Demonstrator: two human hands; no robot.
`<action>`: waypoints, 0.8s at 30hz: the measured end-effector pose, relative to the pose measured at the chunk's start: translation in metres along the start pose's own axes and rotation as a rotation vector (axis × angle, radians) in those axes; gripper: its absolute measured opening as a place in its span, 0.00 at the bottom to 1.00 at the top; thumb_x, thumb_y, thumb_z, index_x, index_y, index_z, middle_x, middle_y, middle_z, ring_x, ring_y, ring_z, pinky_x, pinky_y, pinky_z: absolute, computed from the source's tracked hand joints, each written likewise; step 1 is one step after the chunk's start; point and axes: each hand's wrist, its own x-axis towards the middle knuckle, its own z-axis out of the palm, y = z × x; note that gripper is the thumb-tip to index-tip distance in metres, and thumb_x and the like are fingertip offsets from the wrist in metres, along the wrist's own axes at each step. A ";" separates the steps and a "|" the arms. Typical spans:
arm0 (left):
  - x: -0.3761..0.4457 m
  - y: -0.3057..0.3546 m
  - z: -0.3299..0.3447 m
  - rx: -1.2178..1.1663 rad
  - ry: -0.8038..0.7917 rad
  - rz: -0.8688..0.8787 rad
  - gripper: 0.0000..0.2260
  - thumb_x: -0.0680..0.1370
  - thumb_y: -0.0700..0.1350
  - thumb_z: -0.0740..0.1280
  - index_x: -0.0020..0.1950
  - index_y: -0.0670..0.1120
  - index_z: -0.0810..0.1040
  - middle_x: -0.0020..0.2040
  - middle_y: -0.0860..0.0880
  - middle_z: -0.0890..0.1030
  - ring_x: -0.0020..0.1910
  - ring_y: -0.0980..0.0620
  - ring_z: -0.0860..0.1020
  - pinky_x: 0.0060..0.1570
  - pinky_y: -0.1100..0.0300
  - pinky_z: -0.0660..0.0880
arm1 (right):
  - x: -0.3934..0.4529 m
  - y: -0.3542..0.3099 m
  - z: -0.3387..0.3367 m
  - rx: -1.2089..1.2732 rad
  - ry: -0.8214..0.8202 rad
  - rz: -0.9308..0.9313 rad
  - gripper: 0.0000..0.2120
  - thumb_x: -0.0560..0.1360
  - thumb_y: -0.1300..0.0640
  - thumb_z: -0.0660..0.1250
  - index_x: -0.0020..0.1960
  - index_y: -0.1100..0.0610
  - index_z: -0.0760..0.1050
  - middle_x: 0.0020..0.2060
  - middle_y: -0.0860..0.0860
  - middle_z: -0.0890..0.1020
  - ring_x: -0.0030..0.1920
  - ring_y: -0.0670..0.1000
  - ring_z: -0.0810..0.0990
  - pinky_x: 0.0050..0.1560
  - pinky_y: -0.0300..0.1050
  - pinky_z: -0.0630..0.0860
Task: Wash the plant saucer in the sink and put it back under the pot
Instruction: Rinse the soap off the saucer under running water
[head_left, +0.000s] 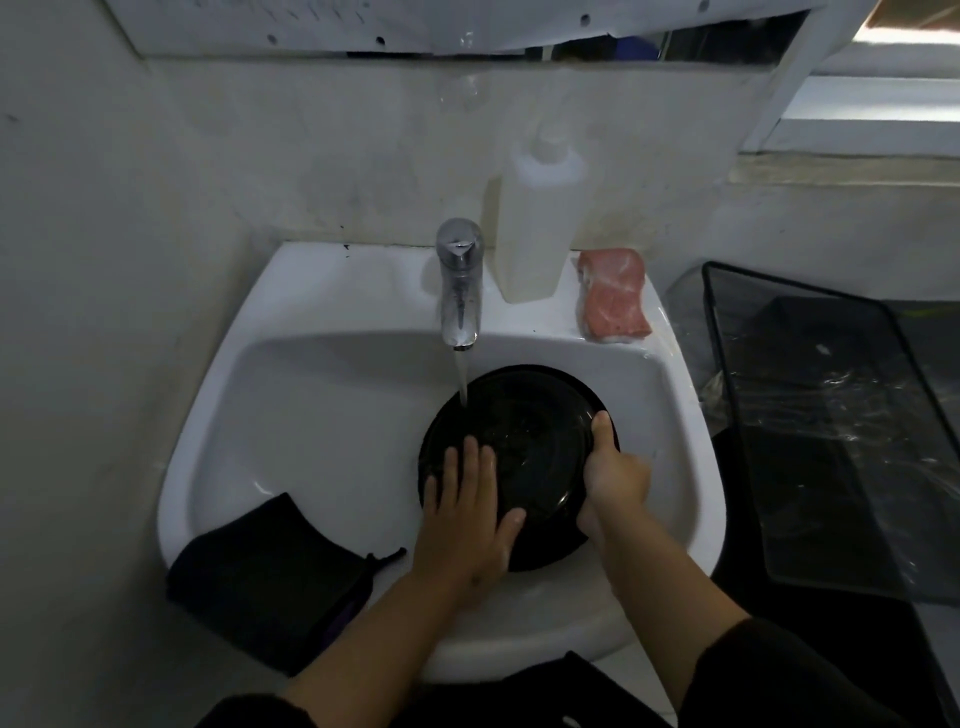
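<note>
a glossy white sink (291, 415) holds a round black saucer (524, 436), tilted under the stream from a chrome tap (459, 280). the left hand (467, 525) is laid flat on the saucer, fingers straight. the right hand (613, 478) is curled round its right rim, thumb on top. a dark cloth (270, 577) is draped over the front-left rim.

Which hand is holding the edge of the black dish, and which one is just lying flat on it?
The right hand grips the saucer by its rim, thumb on top. The left hand lies flat inside, fingers straight.
</note>
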 end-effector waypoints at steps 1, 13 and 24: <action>-0.005 0.005 0.000 0.056 0.020 0.062 0.39 0.69 0.68 0.26 0.73 0.45 0.31 0.72 0.48 0.29 0.74 0.45 0.34 0.70 0.47 0.36 | -0.001 0.001 0.002 0.004 0.004 0.020 0.23 0.75 0.43 0.65 0.56 0.62 0.76 0.50 0.57 0.80 0.52 0.59 0.78 0.58 0.53 0.75; -0.004 -0.015 -0.015 0.064 0.083 -0.091 0.41 0.67 0.65 0.27 0.76 0.44 0.35 0.74 0.49 0.31 0.75 0.49 0.35 0.71 0.52 0.34 | -0.016 0.006 0.018 0.095 -0.083 0.170 0.26 0.74 0.44 0.66 0.59 0.66 0.73 0.51 0.59 0.78 0.48 0.59 0.78 0.49 0.50 0.76; -0.014 -0.043 -0.020 0.194 0.087 0.076 0.41 0.63 0.74 0.25 0.72 0.55 0.30 0.74 0.52 0.31 0.74 0.51 0.34 0.72 0.45 0.42 | -0.019 0.004 0.017 0.179 -0.131 0.173 0.20 0.76 0.47 0.66 0.56 0.64 0.74 0.43 0.57 0.78 0.40 0.57 0.78 0.43 0.49 0.75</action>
